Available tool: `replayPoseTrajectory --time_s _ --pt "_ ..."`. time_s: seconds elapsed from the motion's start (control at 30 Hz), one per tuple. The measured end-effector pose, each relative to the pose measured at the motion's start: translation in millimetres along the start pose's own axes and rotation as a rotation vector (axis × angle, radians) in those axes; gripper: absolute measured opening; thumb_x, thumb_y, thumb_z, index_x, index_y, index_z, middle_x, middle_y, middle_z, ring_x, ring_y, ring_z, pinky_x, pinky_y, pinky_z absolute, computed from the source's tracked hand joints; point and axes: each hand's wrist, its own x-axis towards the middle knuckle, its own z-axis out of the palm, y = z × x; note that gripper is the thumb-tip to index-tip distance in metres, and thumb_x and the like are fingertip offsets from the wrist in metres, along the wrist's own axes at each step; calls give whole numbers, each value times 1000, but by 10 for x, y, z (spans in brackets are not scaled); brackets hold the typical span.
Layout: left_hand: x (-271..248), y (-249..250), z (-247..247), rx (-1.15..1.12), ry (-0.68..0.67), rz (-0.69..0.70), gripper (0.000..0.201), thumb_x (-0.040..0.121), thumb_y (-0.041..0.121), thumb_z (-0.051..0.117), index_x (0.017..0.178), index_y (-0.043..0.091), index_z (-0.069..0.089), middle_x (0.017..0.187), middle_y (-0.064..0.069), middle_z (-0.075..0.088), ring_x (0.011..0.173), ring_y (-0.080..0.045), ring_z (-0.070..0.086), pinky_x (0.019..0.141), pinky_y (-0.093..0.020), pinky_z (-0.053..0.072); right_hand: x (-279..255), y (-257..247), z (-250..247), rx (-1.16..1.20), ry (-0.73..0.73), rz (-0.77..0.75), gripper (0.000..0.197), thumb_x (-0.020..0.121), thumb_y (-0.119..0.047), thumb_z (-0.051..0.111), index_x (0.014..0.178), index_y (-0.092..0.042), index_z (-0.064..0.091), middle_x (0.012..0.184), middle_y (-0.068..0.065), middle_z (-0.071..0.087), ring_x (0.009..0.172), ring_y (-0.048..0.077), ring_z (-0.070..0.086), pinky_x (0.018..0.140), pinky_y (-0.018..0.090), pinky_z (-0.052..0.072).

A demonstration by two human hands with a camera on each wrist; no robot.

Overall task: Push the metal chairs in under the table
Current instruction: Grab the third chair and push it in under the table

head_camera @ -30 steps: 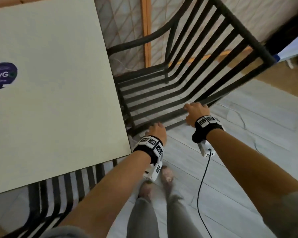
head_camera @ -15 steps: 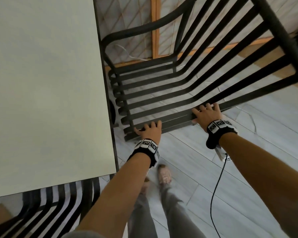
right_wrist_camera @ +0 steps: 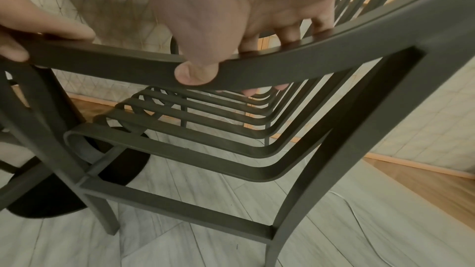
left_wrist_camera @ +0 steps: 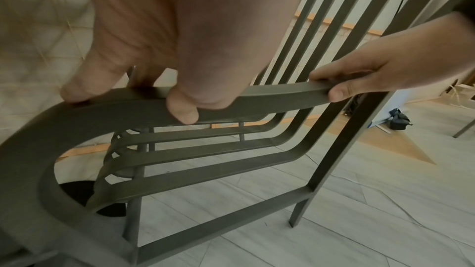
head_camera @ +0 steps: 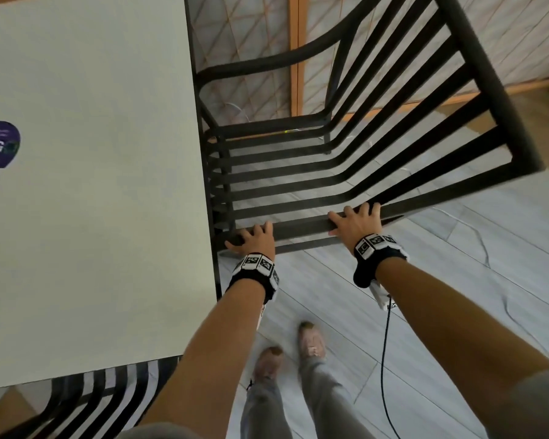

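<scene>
A black metal slatted chair (head_camera: 330,172) stands at the right side of the white table (head_camera: 92,185), its seat front at the table's edge. Both hands hold its near armrest (head_camera: 301,229). My left hand (head_camera: 255,239) grips the curved front end by the table. In the left wrist view the fingers of that left hand (left_wrist_camera: 154,80) lie over the armrest (left_wrist_camera: 270,96), thumb on its side. My right hand (head_camera: 355,221) grips the same bar further back. In the right wrist view, the right hand (right_wrist_camera: 231,48) wraps the armrest (right_wrist_camera: 334,54), thumb in front.
A second black slatted chair (head_camera: 86,394) sits partly beneath the table's near edge. The table's black round base (right_wrist_camera: 51,200) stands on the grey tiled floor. My feet (head_camera: 311,342) are just behind the chair, and a black cable (head_camera: 382,359) hangs from my right wrist. A tiled wall with wooden trim (head_camera: 295,58) lies beyond.
The chair has turned square to the table and slid closer, its seat front now at the table's edge. Both hands stayed on the armrest.
</scene>
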Motion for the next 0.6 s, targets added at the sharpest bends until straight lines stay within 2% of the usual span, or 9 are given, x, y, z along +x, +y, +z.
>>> replayPoseTrajectory --time_s 0.23,0.37,0.47,0.6 --pt "-174 -36 235 -2 29 -21 63 88 -5 52 139 21 27 146 -16 35 133 -50 26 102 -81 14 -207 -6 61 4 -36 -38 43 93 -50 40 132 -33 34 131 8 52 121 43 43 105 63 24" --pt "-112 -32 149 -12 34 -6 64 83 -3 60 134 20 29 146 -15 33 134 -51 24 104 -80 12 -118 -10 24 1 -20 -17 46 91 -54 40 132 -34 35 132 7 52 122 42 42 106 63 24" --pt "-146 -60 164 22 63 13 68 82 1 64 137 19 28 147 -15 31 136 -51 23 105 -78 16 -101 -34 17 1 -5 -1 50 91 -54 40 135 -31 36 134 7 51 125 41 41 107 63 22" --pt "-336 -115 190 90 162 21 62 91 3 52 145 12 24 150 -20 31 140 -51 21 110 -69 23 -169 -39 3 24 36 -17 54 92 -48 43 140 -26 32 141 7 45 132 35 37 112 61 19"
